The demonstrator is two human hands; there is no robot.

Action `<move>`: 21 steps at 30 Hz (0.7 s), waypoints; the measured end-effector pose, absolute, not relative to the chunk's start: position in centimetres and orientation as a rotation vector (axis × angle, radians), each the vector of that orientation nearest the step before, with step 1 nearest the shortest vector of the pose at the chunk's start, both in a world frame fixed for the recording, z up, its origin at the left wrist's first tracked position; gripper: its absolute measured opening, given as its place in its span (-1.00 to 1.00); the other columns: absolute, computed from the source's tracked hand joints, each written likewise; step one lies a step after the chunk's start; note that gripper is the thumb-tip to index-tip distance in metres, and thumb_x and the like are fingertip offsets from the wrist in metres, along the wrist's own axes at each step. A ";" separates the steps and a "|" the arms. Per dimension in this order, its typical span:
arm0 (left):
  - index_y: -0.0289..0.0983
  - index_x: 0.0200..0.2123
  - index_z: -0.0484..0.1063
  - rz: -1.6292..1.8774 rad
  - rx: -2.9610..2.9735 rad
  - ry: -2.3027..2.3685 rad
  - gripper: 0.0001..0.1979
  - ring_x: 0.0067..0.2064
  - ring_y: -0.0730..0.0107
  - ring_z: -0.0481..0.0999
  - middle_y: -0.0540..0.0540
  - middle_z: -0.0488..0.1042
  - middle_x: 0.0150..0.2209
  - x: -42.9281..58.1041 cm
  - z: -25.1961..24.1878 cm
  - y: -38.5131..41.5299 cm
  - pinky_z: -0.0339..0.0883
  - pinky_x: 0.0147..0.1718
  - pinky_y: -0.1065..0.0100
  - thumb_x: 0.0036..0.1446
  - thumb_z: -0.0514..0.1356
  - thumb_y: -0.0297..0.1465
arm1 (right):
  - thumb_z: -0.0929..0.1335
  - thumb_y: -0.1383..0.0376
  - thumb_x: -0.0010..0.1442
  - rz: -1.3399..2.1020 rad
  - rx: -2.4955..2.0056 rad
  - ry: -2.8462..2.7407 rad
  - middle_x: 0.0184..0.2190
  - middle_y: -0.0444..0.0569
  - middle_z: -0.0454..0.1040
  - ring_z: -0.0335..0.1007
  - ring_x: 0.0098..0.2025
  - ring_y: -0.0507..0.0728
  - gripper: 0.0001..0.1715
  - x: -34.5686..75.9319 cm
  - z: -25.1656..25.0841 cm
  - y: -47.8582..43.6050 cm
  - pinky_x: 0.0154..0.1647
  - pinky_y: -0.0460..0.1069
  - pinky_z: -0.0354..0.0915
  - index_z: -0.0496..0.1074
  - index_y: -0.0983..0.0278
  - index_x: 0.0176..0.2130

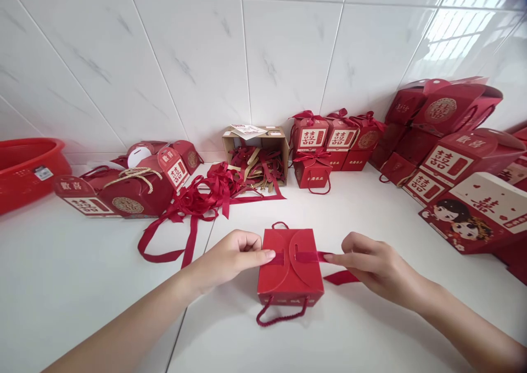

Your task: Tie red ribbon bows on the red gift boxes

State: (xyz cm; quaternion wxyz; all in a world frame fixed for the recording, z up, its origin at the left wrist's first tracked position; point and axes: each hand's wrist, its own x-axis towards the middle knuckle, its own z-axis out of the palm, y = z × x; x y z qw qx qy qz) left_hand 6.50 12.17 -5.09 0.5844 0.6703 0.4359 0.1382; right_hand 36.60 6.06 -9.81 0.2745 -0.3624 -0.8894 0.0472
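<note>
A small red gift box (276, 278) stands on the white surface in front of me, its two curved top flaps folded together. A dark red ribbon (307, 257) runs through slots in the flaps, and its free end trails out on the right. My left hand (230, 260) grips the box's left edge, thumb pressed on the ribbon at the top and fingers curled against the side. On the right, my right hand (373, 263) pinches the ribbon between thumb and forefinger just off the box. Twisted rope handles (284, 319) hang at the front and rise at the back.
A pile of loose red ribbon (201, 195) lies behind to the left, beside an open carton (256, 164) of ribbon pieces. Several ribbon-tied boxes (313, 171) stand by the tiled wall. More red boxes are at left (138, 192) and right (473, 148). A red basin (28, 164) is far left.
</note>
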 end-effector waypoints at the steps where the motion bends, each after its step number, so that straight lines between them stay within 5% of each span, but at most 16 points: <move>1: -0.25 -0.60 0.02 0.313 1.561 1.022 -0.51 -0.54 0.54 -0.12 0.13 -0.09 -0.59 6.5 -5.1 12.2 -0.24 -0.56 0.37 0.12 0.21 -0.13 | 0.18 0.57 0.25 0.093 -0.978 -2.415 -0.36 -0.10 0.28 0.22 -0.51 -0.05 -0.39 37.0 -9.5 6.1 -0.50 -0.14 0.21 0.36 0.05 0.12; 8: -0.25 -0.59 0.09 0.347 1.629 1.048 -0.52 -0.54 0.53 -0.04 0.13 -0.04 -0.58 6.5 -5.5 12.3 -0.15 -0.56 0.42 0.09 0.21 -0.07 | 0.21 0.56 0.25 -0.079 -0.936 -2.432 -0.37 -0.09 0.33 0.17 -0.52 -0.05 -0.44 37.9 -9.0 6.4 -0.51 -0.12 0.17 0.42 0.05 0.06; 13: -0.18 -0.30 0.35 0.761 1.841 1.367 -0.72 -0.31 0.36 0.34 0.01 0.36 -0.34 4.8 -5.1 11.4 0.18 -0.35 0.41 0.12 0.18 -0.09 | 0.29 0.38 0.27 -0.052 -1.198 -2.232 -0.12 0.07 0.40 0.36 -0.09 0.17 -0.62 37.9 -8.2 4.5 -0.13 0.08 0.33 0.39 0.12 0.07; 18: -0.20 -0.49 0.44 0.407 1.907 1.348 -0.68 -0.49 0.36 0.33 0.00 0.37 -0.54 2.8 -4.5 8.7 0.05 -0.54 0.42 0.18 0.10 -0.14 | 0.28 0.05 0.28 1.013 -1.554 -1.944 -0.23 0.02 0.47 0.41 -0.30 0.10 -0.65 36.7 -7.5 1.7 -0.31 -0.03 0.36 0.48 0.15 -0.07; 21: -0.15 -0.33 0.49 0.263 1.820 1.229 -0.82 -0.58 0.39 0.25 0.05 0.30 -0.62 3.4 -5.5 7.3 -0.02 -0.60 0.42 0.15 0.14 -0.23 | 0.21 -0.09 0.28 1.760 -1.378 -1.506 -0.40 -0.04 0.46 0.36 -0.51 0.01 -0.47 34.2 -9.2 1.6 -0.46 -0.09 0.30 0.48 0.21 -0.05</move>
